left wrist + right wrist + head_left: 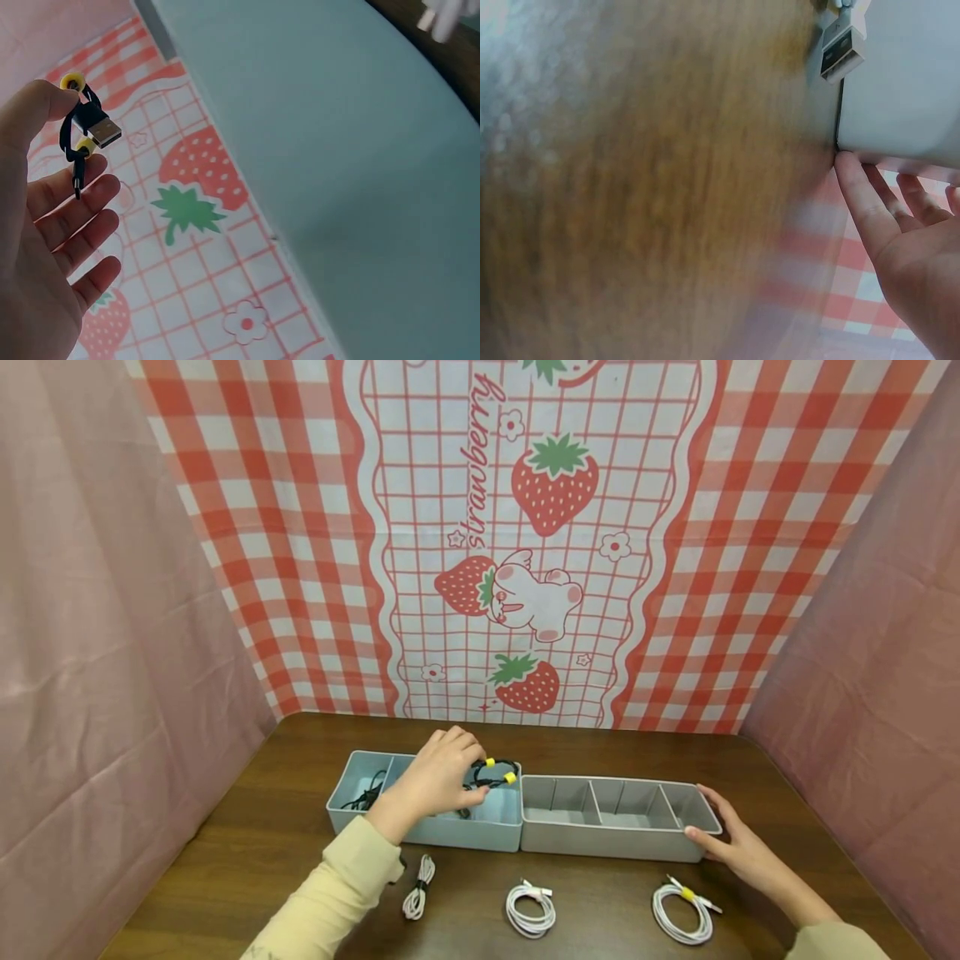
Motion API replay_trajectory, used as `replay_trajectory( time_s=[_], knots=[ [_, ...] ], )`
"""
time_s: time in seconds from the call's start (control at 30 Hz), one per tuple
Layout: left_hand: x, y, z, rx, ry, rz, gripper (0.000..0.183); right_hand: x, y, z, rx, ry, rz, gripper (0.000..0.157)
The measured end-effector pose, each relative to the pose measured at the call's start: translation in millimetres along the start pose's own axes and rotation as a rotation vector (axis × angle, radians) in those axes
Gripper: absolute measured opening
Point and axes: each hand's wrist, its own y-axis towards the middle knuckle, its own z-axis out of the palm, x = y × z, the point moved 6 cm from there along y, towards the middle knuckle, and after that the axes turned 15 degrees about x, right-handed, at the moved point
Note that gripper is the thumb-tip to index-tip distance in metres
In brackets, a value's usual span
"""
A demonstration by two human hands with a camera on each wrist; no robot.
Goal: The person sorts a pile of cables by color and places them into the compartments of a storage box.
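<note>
My left hand (442, 768) is over the light blue divided box (465, 835). Its thumb and forefinger pinch a short black USB cable (90, 112) with yellow ties; the other fingers are spread in the left wrist view. A dark cable (367, 797) lies in the box's left compartment, and another dark one shows partly below my hand. My right hand (738, 852) holds the right end of the grey divided box (615, 842), thumb at the front rim and fingers at the far corner. The grey box's compartments show no cables.
Three white cables lie in front of the boxes: a folded bundle with a black tie (420, 887), a coil (530, 910), and a coil with a yellow tie (682, 914). A strawberry-print cloth (525, 568) hangs behind the wooden table (255, 827).
</note>
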Motion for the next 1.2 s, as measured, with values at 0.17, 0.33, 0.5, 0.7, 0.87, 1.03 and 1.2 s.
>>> replay_trajectory(
  time_s=[0.17, 0.33, 0.5, 0.7, 0.87, 1.03, 1.2],
  knots=[
    [3.5, 3.0, 10.9, 0.043, -0.008, 0.003, 0.038, 0, 0, -0.2, 0.004, 0.015, -0.005, 0.073],
    [5.1, 8.1, 21.0, 0.071, 0.028, 0.01, 0.037, 0, -1, -0.3, 0.009, 0.033, -0.017, 0.072],
    [5.0, 12.9, 30.0, 0.093, 0.057, 0.024, 0.037, 1, -1, -0.3, 0.009, 0.028, -0.021, 0.071],
    [4.2, 15.1, 36.0, 0.106, 0.088, 0.032, 0.036, 2, -1, -0.2, 0.01, 0.024, -0.018, 0.072],
    [5.4, 15.0, 36.9, 0.112, 0.082, 0.028, 0.036, 2, 1, -0.4, 0.012, 0.03, -0.024, 0.072],
    [7.2, 15.8, 39.7, 0.112, 0.086, 0.031, 0.037, 1, 1, -0.5, 0.012, 0.027, -0.019, 0.072],
    [10.7, 19.5, 47.2, 0.129, 0.077, 0.026, 0.039, 1, 1, -0.5, 0.011, 0.023, -0.017, 0.072]
  ],
)
